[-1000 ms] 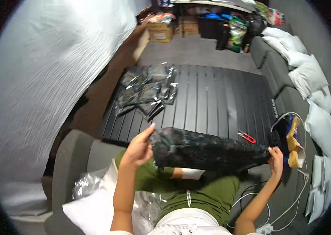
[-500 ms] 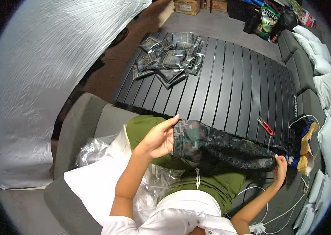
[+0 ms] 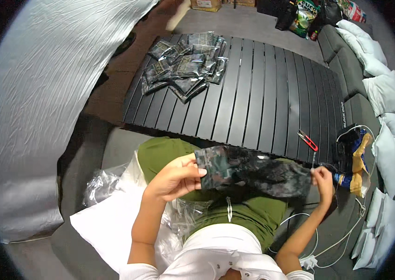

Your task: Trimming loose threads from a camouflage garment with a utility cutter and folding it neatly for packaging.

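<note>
I see it now: the left hand (image 3: 175,177) has curled in, thumb clamped on the camouflage cloth (image 3: 253,171); the right hand (image 3: 323,183) pinches its far end (fabric spanning between fingers), both ends controlled.

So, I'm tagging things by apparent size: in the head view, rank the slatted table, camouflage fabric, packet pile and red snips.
1. Slatted table
2. Camouflage fabric and packet pile, too alike to rank
3. Red snips

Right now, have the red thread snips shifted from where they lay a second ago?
No: judged against the black slatted table, the red thread snips lie at the same spot near its right edge.
</note>
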Tool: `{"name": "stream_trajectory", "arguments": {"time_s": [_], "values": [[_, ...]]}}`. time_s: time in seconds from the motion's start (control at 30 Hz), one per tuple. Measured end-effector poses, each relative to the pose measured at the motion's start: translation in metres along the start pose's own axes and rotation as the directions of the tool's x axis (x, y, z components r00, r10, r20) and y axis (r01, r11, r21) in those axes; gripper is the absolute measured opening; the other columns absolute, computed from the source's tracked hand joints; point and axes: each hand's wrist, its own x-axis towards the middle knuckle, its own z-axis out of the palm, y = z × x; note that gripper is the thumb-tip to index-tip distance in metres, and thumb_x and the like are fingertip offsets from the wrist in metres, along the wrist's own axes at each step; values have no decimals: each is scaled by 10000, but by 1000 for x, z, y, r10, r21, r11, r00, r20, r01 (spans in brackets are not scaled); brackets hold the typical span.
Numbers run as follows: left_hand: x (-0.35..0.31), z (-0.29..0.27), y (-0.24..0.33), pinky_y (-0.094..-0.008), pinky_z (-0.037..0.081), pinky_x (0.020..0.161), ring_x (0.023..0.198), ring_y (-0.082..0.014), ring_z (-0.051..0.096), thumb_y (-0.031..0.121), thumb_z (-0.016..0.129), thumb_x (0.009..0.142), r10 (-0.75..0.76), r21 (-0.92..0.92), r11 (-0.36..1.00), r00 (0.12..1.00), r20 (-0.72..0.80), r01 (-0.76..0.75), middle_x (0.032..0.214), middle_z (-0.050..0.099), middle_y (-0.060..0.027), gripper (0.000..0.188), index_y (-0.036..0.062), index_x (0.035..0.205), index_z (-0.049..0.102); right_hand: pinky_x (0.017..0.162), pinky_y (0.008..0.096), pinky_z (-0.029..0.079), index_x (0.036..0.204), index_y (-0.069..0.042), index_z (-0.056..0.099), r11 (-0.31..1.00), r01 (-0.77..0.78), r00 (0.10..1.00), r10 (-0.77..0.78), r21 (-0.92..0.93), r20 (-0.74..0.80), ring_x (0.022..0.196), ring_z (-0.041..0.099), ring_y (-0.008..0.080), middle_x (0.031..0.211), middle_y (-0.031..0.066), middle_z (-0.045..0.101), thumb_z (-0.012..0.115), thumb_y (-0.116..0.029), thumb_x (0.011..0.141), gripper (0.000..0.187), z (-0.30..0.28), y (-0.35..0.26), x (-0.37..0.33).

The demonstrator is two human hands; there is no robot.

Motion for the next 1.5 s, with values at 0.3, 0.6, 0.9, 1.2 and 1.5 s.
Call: {"name": "stream_trajectory", "arguments": {"time_s": [0.3,0.6,0.9,1.2,1.5], "values": [[-6,27,-8,-173,468,546,605,-78,566,67,576,798,-68,18,997,997,-18,69,810,614,-66,396,-64,1153,462,811,330,407,1080,-15,522,706,403,775,-602,-582,-194,911,527,249,986,140,559,610,-185,777,359,48,20,100],[15,31,-27,-144,426,533,590,-7,471,111,565,837,-42,-51,998,999,-25,41,743,553,28,85,36,876,564,782,443,338,915,-79,558,721,36,898,-328,-692,-294,902,475,280,886,93,541,625,-278,760,261,53,34,117],[30,48,-40,-196,472,688,731,-81,570,9,588,782,161,119,981,986,-53,-154,833,603,-43,146,-13,923,555,436,248,399,899,-54,456,918,332,892,-230,217,-390,474,460,119,608,33,472,493,-223,888,173,61,-2,81],[31,57,-42,-224,453,809,881,-104,572,-3,563,805,108,241,964,994,29,-112,968,610,-88,231,-62,1029,545,430,176,284,1131,-48,443,890,114,982,-170,441,88,517,321,37,667,-43,354,313,-398,927,425,97,-118,7],[24,65,-42,-223,446,824,915,-116,563,-31,577,785,108,280,955,994,-10,-101,1005,594,-98,315,-76,1090,515,558,198,368,1013,26,491,892,401,820,-451,207,353,617,431,62,832,21,530,556,-231,816,330,96,-173,-46]]}}
